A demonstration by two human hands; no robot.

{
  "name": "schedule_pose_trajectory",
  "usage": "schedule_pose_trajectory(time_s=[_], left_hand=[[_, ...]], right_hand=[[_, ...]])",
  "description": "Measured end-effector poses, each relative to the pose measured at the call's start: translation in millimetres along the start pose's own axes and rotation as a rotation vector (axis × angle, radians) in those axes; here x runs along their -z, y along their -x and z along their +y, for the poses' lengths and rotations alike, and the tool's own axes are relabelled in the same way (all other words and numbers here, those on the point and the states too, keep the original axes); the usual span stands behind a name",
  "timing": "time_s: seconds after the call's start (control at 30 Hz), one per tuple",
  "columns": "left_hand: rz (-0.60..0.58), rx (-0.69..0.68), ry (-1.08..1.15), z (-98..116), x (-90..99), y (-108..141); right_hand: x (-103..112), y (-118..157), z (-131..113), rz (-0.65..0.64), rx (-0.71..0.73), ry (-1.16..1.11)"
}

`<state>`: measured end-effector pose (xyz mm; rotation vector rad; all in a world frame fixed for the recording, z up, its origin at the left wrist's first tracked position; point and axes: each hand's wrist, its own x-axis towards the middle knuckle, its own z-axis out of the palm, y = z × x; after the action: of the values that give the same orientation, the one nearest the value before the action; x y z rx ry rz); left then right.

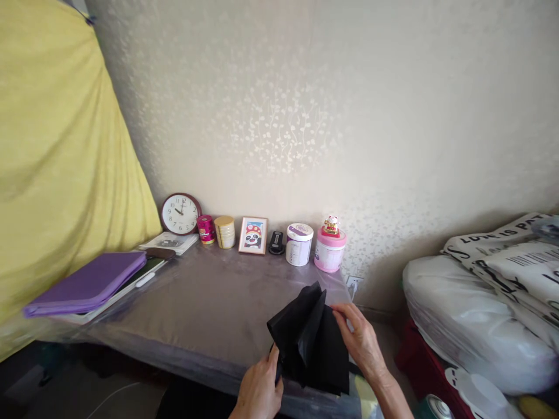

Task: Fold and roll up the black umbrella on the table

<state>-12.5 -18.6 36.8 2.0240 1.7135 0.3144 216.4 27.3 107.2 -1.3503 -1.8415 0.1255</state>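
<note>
Black pleated fabric [314,349], in loose flaps like those of a collapsed umbrella, is held between my hands above the table's front right edge. My left hand [259,384] is closed around its lower left side, where a dark, handle-like piece shows at the fingers. My right hand [360,337] pinches the upper right edge of the fabric between thumb and fingers. The fabric hides part of the tabletop and some of my left fingertips.
Along the wall stand a round clock [181,213], pink tin [205,230], yellow-lidded container [225,233], panda picture frame [253,235], black device [276,242], white tub [299,244] and pink-lidded tub [330,256] with a figurine. Left is a purple folder [87,282]; right, stuffed bags [476,314].
</note>
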Motion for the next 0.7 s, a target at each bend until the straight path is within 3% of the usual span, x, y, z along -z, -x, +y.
schedule_pose_trajectory(time_s=[0.07,0.2,0.27,0.33,0.47,0.7], left_hand=[[0.007,-0.005,0.004,-1.0,1.1,1.4],[0.003,-0.027,0.074,-4.8,3.3,1.8],[0.015,-0.034,0.097,-6.2,3.2,1.8],[0.026,-0.035,0.094,-6.6,2.1,2.3],[0.004,-0.01,0.032,-3.8,-0.3,4.3],[-0.011,0.016,-0.015,0.7,3.0,6.4]], right_hand=[[-9.0,-6.7,-16.2,-0.045,0.141,0.008],[-18.9,-12.8,-31.2,-0.254,0.377,0.062],[-19.0,-11.7,-28.3,-0.33,0.348,0.094],[-16.8,-8.8,-20.7,-0.368,0.233,0.124],[-13.8,-4.2,-7.0,-0.356,0.052,0.191],[-36.4,-7.8,-11.8,-0.271,0.134,0.251]])
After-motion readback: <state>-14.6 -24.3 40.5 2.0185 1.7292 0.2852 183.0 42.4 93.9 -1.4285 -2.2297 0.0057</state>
